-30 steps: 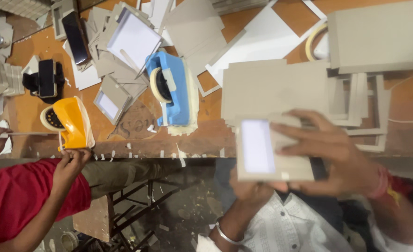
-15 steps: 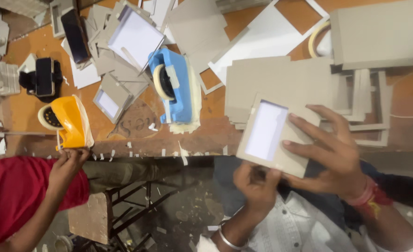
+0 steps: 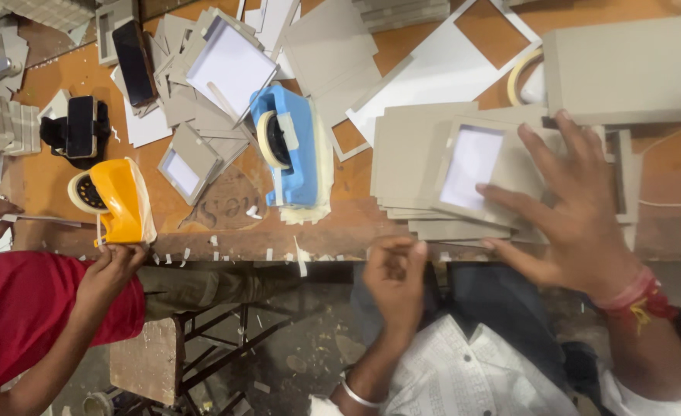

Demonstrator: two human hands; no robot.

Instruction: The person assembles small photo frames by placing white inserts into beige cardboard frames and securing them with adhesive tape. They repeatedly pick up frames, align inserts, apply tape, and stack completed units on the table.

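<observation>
My right hand (image 3: 579, 208), with a red thread at the wrist, lies flat with spread fingers on a grey cardboard frame with a white pane (image 3: 471, 166). The frame rests on top of a stack of grey boards (image 3: 409, 154) at the near edge of the orange table (image 3: 664, 231). My left hand (image 3: 396, 277), with a metal bangle on the wrist, hovers just below the table edge. Its fingers are curled, and I see nothing in them. Short tape strips (image 3: 300, 258) hang from the edge beside it.
A blue tape dispenser (image 3: 290, 150) stands left of the stack, a yellow one (image 3: 117, 200) further left. A person in red has a hand (image 3: 109, 270) at the yellow dispenser. Loose frames (image 3: 229, 65), two phones (image 3: 134, 50), a tape roll (image 3: 525, 73) and a long grey board (image 3: 629, 65) cover the table.
My right hand carried the frame up from in front of my body and laid it flat on the stack. My left hand let go of it and stayed below the table edge.
</observation>
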